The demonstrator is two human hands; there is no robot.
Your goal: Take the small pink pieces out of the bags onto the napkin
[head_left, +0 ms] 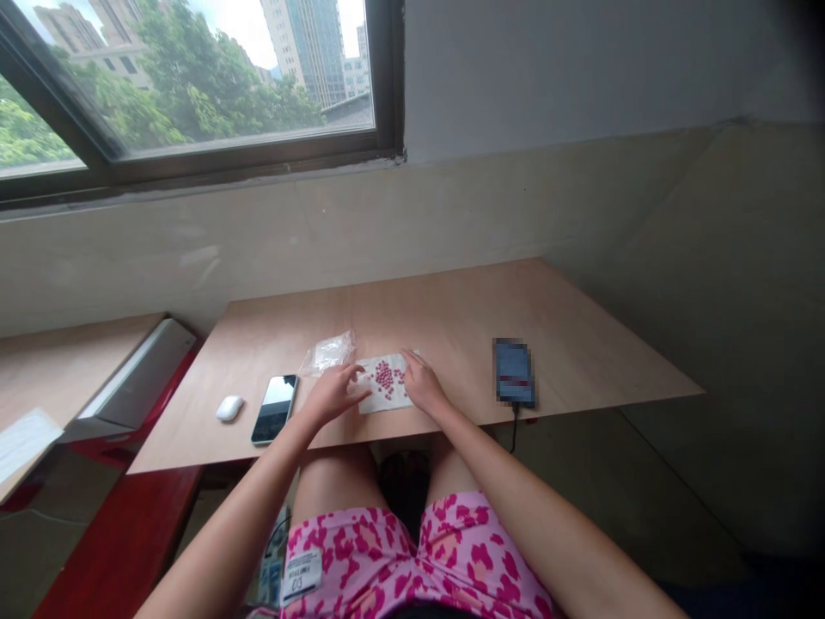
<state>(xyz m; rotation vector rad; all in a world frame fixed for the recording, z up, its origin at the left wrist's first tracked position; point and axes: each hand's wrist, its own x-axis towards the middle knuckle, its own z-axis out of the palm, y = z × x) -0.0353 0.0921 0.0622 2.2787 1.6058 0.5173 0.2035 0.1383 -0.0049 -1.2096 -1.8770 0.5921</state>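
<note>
There are two hands (336,392) (422,381), one sheet (370,406), one bag (332,352), dozens of red pieces (385,376).

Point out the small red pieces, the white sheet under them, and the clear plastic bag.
Small red pieces (385,376): head view, middle of the cluster.
White sheet (372,406): head view, bare lower-left part.
Clear plastic bag (331,352): head view, crumpled middle.

Plain indoor room, kind unclear — wooden table (451,309), two-tone wall (490,185), window (258,148) facing buildings (306,52)

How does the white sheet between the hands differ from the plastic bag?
The white sheet lies flat, while the plastic bag is crumpled. The sheet looks white; the bag, clear. The sheet bears small red pieces, but the bag shows none. Both lie on the table.
</note>
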